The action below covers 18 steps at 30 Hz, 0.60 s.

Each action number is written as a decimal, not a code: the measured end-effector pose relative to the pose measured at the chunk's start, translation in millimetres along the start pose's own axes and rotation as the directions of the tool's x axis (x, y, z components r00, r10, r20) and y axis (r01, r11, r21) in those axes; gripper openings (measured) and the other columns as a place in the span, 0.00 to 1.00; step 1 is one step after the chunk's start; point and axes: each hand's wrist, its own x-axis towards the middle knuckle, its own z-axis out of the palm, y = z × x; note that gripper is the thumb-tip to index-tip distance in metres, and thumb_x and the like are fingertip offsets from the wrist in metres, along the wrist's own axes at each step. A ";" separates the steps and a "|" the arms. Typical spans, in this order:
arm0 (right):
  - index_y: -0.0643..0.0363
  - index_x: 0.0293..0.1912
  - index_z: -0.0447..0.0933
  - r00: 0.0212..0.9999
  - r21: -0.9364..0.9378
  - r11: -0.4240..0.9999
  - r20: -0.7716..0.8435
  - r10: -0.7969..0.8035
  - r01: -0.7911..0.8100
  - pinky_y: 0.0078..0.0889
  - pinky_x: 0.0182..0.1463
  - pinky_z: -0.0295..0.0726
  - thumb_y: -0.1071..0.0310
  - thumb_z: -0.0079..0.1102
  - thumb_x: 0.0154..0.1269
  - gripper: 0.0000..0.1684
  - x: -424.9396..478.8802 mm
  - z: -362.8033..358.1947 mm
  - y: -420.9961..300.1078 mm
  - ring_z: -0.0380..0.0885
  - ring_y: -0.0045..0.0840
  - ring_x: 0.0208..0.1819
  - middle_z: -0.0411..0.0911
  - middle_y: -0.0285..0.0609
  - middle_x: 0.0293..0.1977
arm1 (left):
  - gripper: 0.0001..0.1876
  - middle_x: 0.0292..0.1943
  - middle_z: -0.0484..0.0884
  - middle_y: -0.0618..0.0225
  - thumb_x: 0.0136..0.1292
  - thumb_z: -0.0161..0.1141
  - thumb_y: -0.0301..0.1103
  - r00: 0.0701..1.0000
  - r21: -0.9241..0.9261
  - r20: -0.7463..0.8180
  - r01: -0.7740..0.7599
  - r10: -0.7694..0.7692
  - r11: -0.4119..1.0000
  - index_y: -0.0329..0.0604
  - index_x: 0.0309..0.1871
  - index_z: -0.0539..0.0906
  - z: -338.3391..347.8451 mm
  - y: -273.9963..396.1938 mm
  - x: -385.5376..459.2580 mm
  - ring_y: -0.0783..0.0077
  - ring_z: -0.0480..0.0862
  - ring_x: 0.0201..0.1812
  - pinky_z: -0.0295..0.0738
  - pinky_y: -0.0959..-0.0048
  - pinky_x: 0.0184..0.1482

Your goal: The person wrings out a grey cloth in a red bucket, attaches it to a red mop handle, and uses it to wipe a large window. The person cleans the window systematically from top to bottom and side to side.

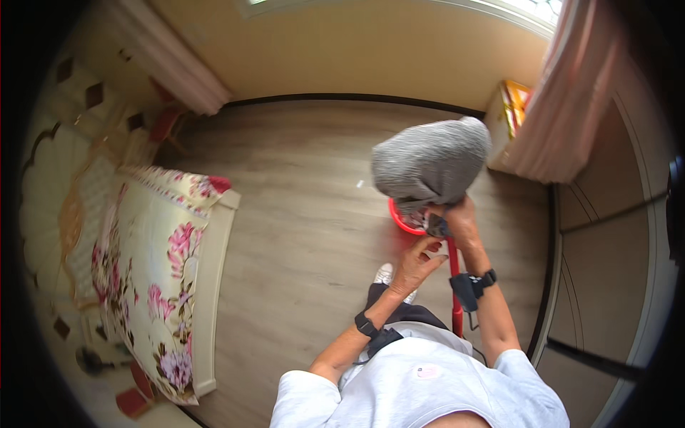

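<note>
A bulky bundle of grey fabric (431,155) is raised in front of me, blurred by motion. Its gathered lower end is in the grip of my right hand (463,224). Below the bundle, partly covered by it, is a red plastic container (398,220) with crumpled cloth inside. My left hand (417,267) is just in front of this container, fingers apart and seemingly holding nothing. A red pole (455,299) runs between my forearms; its upper end is hidden near my right hand, so I cannot tell whether that hand touches it.
A bed with a floral cover (155,278) stands on the left. Grey wardrobe doors (599,289) line the right side. A pink curtain (570,117) hangs beside a box (505,123) by the far wall. A small white scrap (360,184) lies on the wood-look floor (289,214).
</note>
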 end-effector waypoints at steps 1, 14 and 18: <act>0.69 0.42 0.76 0.995 -0.116 0.989 -0.035 -0.099 0.094 0.25 0.42 0.76 0.73 0.72 0.41 0.24 13.9 -4.6 21.1 0.78 0.23 0.36 0.81 0.42 0.35 | 0.16 0.39 0.78 0.70 0.55 0.65 0.26 0.999 0.015 0.014 -0.034 0.034 0.999 0.38 0.48 0.78 9.5 2.5 7.2 0.80 0.78 0.37 0.76 0.79 0.41; 0.69 0.45 0.74 0.995 -0.192 0.980 -0.064 -0.071 0.058 0.25 0.47 0.76 0.71 0.73 0.41 0.29 2.7 -2.5 21.0 0.79 0.27 0.42 0.81 0.47 0.40 | 0.13 0.42 0.80 0.65 0.59 0.61 0.24 0.976 -0.207 -0.217 -0.018 -0.028 0.978 0.35 0.48 0.75 29.8 -10.2 3.8 0.77 0.80 0.42 0.76 0.79 0.43; 0.67 0.37 0.78 0.967 -0.176 0.978 -0.205 -0.151 0.115 0.34 0.42 0.78 0.61 0.74 0.36 0.27 4.5 1.1 31.9 0.82 0.40 0.39 0.81 0.54 0.33 | 0.13 0.42 0.80 0.65 0.60 0.58 0.22 0.943 -0.402 -0.283 0.051 -0.177 0.914 0.34 0.48 0.73 40.6 -5.3 12.0 0.76 0.80 0.42 0.76 0.78 0.44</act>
